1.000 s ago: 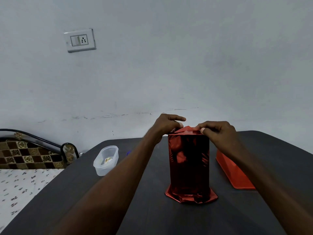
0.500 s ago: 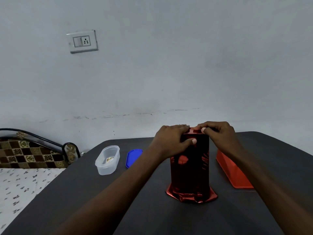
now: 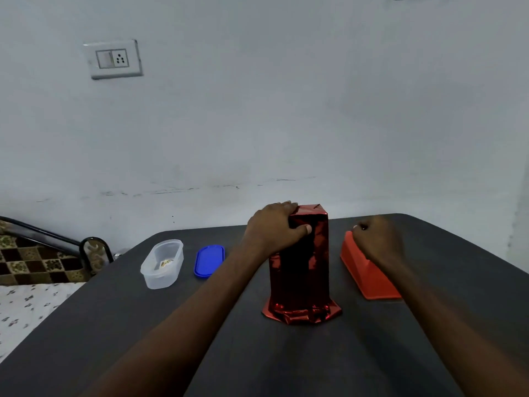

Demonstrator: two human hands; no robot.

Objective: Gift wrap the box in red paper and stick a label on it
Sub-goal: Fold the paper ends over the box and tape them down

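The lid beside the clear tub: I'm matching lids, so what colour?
Blue; the lid shows in the head view.

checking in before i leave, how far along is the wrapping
Done: red paper covers the upright box and its top is folded down. In hand: the left hand grips the top, while the right hand is at the orange object. Left: the crumpled bottom paper, and no label shows yet.

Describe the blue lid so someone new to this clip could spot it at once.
Start at the dark table. The blue lid lies flat between the clear tub on its left and the red-wrapped box that the left hand grips. It is the only blue thing.
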